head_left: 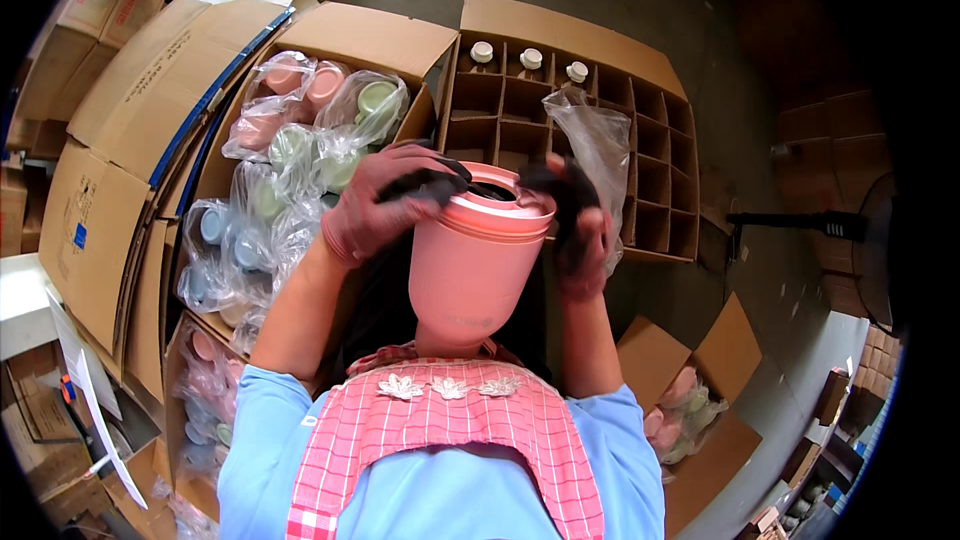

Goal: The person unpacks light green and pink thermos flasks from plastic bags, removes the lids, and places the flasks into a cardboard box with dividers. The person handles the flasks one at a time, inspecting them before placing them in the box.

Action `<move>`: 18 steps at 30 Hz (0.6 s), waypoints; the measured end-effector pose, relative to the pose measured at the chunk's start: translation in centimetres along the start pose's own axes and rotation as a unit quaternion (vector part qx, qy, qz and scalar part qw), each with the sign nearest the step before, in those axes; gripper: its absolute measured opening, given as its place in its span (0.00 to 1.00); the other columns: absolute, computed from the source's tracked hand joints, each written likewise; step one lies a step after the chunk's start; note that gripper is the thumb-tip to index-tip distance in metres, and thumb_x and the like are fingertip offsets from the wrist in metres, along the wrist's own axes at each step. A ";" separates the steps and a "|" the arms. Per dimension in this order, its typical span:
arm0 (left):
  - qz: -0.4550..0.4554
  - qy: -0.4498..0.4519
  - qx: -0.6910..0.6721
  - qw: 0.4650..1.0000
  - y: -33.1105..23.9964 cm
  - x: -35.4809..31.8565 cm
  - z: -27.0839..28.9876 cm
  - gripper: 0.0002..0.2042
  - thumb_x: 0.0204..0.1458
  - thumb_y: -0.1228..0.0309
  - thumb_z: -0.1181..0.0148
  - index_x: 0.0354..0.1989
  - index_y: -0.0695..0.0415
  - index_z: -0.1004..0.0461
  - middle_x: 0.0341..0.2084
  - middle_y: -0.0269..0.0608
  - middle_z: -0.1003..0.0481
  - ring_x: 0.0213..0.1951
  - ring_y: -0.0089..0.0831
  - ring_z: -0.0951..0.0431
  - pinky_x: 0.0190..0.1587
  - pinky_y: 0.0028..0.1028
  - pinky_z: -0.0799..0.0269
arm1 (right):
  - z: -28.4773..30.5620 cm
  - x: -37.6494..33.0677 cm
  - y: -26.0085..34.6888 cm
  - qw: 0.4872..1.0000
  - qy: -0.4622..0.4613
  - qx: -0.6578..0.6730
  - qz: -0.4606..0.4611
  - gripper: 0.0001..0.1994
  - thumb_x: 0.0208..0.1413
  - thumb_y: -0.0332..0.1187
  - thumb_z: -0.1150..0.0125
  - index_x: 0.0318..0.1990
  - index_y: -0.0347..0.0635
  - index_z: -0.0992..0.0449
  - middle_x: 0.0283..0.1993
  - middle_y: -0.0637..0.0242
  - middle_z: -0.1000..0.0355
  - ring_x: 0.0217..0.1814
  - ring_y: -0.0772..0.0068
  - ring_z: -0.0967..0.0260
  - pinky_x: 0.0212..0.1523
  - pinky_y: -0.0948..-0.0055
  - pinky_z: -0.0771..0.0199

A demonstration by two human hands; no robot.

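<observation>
Near the chest, the pink jar [470, 265] is grasped at its rim by left hand [385, 202] and right hand [580, 230]; dark glove fingertips probably hide the opening.

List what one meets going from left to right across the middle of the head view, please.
Stacked cardboard boxes → bagged cups in an open box → left hand → pink container → right hand → divided box.

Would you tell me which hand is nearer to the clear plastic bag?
Right. The right hand grips the bag beside the pink jar; the left hand holds the jar's far side.
</observation>
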State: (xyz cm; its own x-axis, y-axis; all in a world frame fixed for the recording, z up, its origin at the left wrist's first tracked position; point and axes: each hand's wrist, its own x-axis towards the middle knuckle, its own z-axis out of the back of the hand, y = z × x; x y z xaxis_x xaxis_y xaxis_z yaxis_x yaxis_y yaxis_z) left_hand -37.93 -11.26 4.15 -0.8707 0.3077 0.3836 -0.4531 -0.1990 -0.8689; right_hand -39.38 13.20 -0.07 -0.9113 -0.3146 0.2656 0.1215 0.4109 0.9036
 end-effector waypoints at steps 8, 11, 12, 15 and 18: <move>-0.070 -0.011 0.012 0.997 0.6 0.6 -0.4 0.16 0.41 0.59 0.38 0.32 0.58 0.25 0.31 0.43 0.24 0.37 0.42 0.26 0.47 0.38 0.34 | 0.7 -0.9 -0.3 0.997 0.062 -0.022 0.028 0.33 0.59 0.54 0.60 0.61 0.33 0.45 0.61 0.51 0.42 0.57 0.60 0.36 0.59 0.66 0.40; -0.060 0.025 0.134 0.989 -1.8 1.7 -0.8 0.15 0.41 0.59 0.38 0.32 0.58 0.25 0.31 0.43 0.25 0.36 0.42 0.26 0.46 0.37 0.33 | -0.9 0.2 -0.7 0.991 -0.072 0.099 -0.051 0.35 0.58 0.55 0.56 0.60 0.31 0.42 0.56 0.53 0.36 0.56 0.65 0.35 0.56 0.71 0.38; -0.066 0.032 0.179 0.981 -4.0 3.1 -2.6 0.15 0.39 0.60 0.37 0.31 0.57 0.25 0.32 0.43 0.25 0.36 0.43 0.26 0.45 0.37 0.33 | -0.6 0.0 -2.1 0.992 -0.061 0.103 -0.045 0.34 0.59 0.54 0.57 0.60 0.30 0.43 0.56 0.53 0.35 0.56 0.65 0.36 0.57 0.70 0.38; -0.115 0.034 0.154 0.981 -1.1 1.8 -3.2 0.15 0.40 0.59 0.38 0.33 0.55 0.23 0.34 0.43 0.24 0.38 0.42 0.26 0.46 0.37 0.33 | -0.3 -0.2 -1.4 0.999 -0.005 0.015 0.028 0.33 0.60 0.53 0.58 0.60 0.30 0.43 0.56 0.51 0.35 0.57 0.63 0.37 0.57 0.67 0.39; -0.031 0.035 -0.030 0.998 0.7 0.8 -0.2 0.16 0.42 0.57 0.41 0.35 0.56 0.22 0.37 0.44 0.23 0.43 0.41 0.25 0.52 0.36 0.36 | 0.8 -1.1 0.1 0.990 0.068 -0.079 0.098 0.34 0.59 0.53 0.58 0.60 0.29 0.43 0.55 0.50 0.35 0.58 0.60 0.38 0.58 0.65 0.39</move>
State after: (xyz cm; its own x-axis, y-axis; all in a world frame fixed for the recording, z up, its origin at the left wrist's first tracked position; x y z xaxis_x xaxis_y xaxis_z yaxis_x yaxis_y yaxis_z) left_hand -38.91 -10.96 3.82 -0.8251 0.3818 0.4165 -0.4918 -0.1223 -0.8621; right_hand -38.71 14.23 -0.49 -0.8044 -0.3583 0.4739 0.3600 0.3406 0.8686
